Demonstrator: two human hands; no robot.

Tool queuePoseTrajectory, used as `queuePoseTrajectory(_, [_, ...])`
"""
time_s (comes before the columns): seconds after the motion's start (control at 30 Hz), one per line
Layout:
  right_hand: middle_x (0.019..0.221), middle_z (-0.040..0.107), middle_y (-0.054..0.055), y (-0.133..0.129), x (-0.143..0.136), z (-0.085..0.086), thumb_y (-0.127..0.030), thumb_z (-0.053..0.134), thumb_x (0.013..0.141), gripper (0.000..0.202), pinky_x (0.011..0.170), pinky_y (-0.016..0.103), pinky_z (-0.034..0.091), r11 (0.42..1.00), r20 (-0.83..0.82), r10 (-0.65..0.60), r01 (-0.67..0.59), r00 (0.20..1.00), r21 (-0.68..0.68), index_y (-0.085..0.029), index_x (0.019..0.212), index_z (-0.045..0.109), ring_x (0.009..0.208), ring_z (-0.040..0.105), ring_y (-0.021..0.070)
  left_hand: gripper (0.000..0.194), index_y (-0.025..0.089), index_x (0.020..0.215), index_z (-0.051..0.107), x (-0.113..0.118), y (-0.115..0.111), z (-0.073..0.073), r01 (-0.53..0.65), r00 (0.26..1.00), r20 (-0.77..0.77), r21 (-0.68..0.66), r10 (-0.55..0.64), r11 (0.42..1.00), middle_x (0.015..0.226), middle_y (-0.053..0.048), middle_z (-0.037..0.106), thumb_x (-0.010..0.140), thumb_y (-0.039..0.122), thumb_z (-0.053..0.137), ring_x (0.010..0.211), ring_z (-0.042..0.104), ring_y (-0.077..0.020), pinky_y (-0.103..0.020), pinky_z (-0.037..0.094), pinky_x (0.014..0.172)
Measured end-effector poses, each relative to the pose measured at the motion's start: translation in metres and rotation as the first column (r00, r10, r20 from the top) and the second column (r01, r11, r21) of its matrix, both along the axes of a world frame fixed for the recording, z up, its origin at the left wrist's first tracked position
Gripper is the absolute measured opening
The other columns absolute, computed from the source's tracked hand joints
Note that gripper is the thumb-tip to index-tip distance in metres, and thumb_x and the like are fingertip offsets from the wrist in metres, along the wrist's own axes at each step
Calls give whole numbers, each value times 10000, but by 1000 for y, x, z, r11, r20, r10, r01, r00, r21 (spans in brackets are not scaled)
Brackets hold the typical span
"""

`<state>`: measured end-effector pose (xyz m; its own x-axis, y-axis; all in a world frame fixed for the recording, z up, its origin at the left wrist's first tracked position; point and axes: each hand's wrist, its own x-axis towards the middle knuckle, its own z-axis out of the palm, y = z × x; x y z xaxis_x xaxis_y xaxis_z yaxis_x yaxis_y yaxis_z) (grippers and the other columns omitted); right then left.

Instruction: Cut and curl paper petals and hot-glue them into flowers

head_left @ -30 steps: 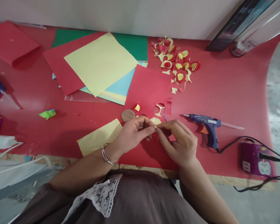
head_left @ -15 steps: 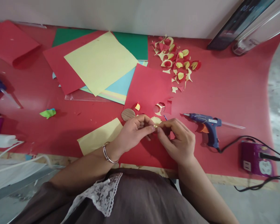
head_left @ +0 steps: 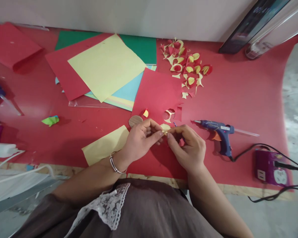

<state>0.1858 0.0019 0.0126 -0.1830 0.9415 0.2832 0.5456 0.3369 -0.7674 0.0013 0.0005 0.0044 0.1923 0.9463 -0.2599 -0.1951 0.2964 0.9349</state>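
Observation:
Between my fingertips is a small piece of pale yellow paper (head_left: 164, 132), mostly covered by the fingers. My left hand (head_left: 144, 137) pinches it from the left, and a metal bracelet circles that wrist. My right hand (head_left: 187, 147) pinches it from the right, thumb against forefinger. Just beyond the fingers lies a rounded pale yellow paper piece (head_left: 166, 126). A brown wood-grained disc (head_left: 135, 121) is partly behind my left hand. Near it sits a small red and yellow folded paper piece (head_left: 145, 113). A red paper sheet (head_left: 159, 89) lies farther back.
A blue glue gun (head_left: 217, 130) lies to the right, its cable near a purple power box (head_left: 272, 167). Paper petals and scraps (head_left: 188, 66) are heaped at the back. Coloured sheets (head_left: 106, 66) overlap at back left. A yellow strip (head_left: 105, 145) lies beside my left forearm.
Both hands stay together at nearly the same spot, with slight finger movement on the yellow paper. The whole view has shifted a little.

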Motion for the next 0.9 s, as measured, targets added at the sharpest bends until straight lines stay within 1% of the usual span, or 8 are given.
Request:
queuePoseTrajectory(0.23, [765, 715, -14, -2, 1, 1, -230, 683, 987, 91, 612, 271, 498, 1000, 10, -30, 30, 999, -4, -237, 897, 697, 625, 615, 131, 147, 192, 1042, 621, -1, -3, -3, -4, 990, -143, 118, 21, 993, 855, -12, 718, 998, 302, 710, 753, 731, -122, -242, 613, 737])
queuePoseTrajectory(0.33, [748, 709, -18, -2, 3, 3, -233, 682, 983, 89, 603, 273, 497, 999, 0, -48, 48, 999, 3, -238, 896, 700, 602, 605, 132, 153, 212, 1105, 597, -6, -4, 2, 69, 964, -263, 142, -30, 988, 833, 5, 727, 983, 225, 690, 776, 753, -135, -238, 608, 741])
queuePoseTrajectory(0.47, [756, 716, -13, -2, 6, 4, -229, 672, 989, 101, 607, 274, 504, 997, 10, -69, 68, 998, 23, -238, 894, 703, 610, 620, 136, 143, 220, 1118, 612, -12, -3, 9, 192, 868, -490, 184, -79, 964, 842, 1, 764, 989, 197, 670, 780, 767, -150, -231, 569, 681])
queuePoseTrajectory(0.6, [768, 727, -9, -2, 9, 3, -227, 673, 991, 91, 619, 272, 513, 996, 27, -76, 74, 997, 46, -236, 908, 711, 625, 638, 136, 109, 220, 1128, 654, -16, -3, 11, 306, 752, -652, 206, -103, 929, 859, -7, 790, 1035, 193, 602, 751, 765, -161, -249, 541, 638])
queuePoseTrajectory(0.67, [772, 729, -7, -2, 11, 2, -236, 672, 994, 97, 621, 274, 516, 996, 43, -76, 74, 996, 54, -237, 905, 711, 626, 640, 136, 89, 222, 1095, 675, -19, -1, 11, 315, 695, -719, 266, -31, 911, 877, -18, 787, 1045, 213, 601, 771, 756, -171, -266, 550, 657])
queuePoseTrajectory(0.8, [758, 717, -11, -2, 12, -1, -243, 666, 997, 102, 629, 274, 521, 995, 61, -77, 72, 995, 69, -238, 907, 714, 635, 640, 138, 109, 211, 1078, 695, -33, 11, 7, 214, 581, -767, 468, 274, 857, 965, -56, 761, 1038, 197, 595, 889, 714, -206, -330, 581, 778])
queuePoseTrajectory(0.87, [755, 716, -12, -1, 12, -2, -243, 668, 993, 98, 631, 276, 524, 994, 60, -83, 78, 995, 71, -240, 907, 715, 631, 636, 139, 131, 207, 1116, 707, -40, 19, 4, 173, 506, -773, 526, 383, 833, 1028, -80, 758, 1014, 192, 627, 993, 682, -249, -366, 583, 819])
queuePoseTrajectory(0.9, [758, 717, -13, -1, 12, -3, -242, 671, 991, 96, 632, 277, 525, 994, 56, -85, 81, 995, 70, -240, 905, 714, 628, 634, 138, 143, 208, 1131, 710, -42, 23, 2, 164, 469, -780, 538, 414, 827, 1062, -90, 759, 1000, 198, 654, 1040, 665, -269, -387, 582, 849])
